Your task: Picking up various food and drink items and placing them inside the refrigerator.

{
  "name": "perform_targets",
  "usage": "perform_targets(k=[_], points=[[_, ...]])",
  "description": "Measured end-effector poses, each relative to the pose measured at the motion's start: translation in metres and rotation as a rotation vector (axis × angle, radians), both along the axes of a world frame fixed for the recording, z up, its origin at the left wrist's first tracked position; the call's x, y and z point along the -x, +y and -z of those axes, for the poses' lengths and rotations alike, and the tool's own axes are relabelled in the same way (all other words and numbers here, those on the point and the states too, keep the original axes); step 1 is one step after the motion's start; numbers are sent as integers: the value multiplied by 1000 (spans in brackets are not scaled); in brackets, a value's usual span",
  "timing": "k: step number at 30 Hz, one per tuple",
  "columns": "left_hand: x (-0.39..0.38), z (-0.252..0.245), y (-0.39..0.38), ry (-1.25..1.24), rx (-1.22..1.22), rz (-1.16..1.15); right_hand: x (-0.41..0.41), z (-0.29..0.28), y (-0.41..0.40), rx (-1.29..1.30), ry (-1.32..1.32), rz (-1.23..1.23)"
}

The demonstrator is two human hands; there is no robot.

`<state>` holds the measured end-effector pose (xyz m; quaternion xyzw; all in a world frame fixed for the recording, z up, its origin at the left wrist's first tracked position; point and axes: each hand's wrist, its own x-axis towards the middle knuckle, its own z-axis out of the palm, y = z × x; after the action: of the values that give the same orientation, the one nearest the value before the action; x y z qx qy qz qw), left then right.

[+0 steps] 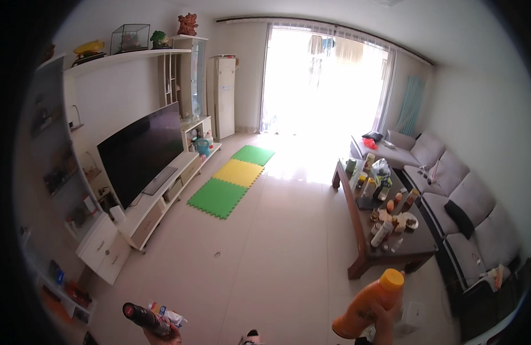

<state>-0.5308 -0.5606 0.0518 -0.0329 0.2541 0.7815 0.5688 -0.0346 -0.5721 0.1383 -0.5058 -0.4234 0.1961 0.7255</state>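
Note:
At the bottom left, my left hand is closed around a dark bottle with a red-topped cap; the bottle leans to the upper left. A crumpled white, blue and tan packet shows just behind that bottle; whether the hand touches it I cannot tell. My right hand grips an orange bottle with a yellow cap, tilted to the upper right. A clear plastic item appears beside the right hand, its support unclear.
A dark wooden coffee table holding several bottles and jars stands at right, before a grey sofa. Green and yellow foam mats lie on the tiled floor. Left is a television on a low cabinet. A shoe shows at the bottom edge.

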Motion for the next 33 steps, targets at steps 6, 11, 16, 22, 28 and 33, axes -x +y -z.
perform_targets(k=[6,11,16,22,28,33], points=[[-45,-42,209,7,-144,365,-47,19,59,-13,74,309],[-118,-57,355,-155,-192,509,-80,15,137,21,16,481],[-167,-50,463,-240,-102,467,-139,31,271,34,-85,504],[-177,-55,557,-74,-23,230,-191,33,469,39,-43,251],[-198,-43,661,-57,102,56,-202,39,642,7,114,-29],[-224,-9,797,-11,26,122,-225,48,744,33,143,-3]])
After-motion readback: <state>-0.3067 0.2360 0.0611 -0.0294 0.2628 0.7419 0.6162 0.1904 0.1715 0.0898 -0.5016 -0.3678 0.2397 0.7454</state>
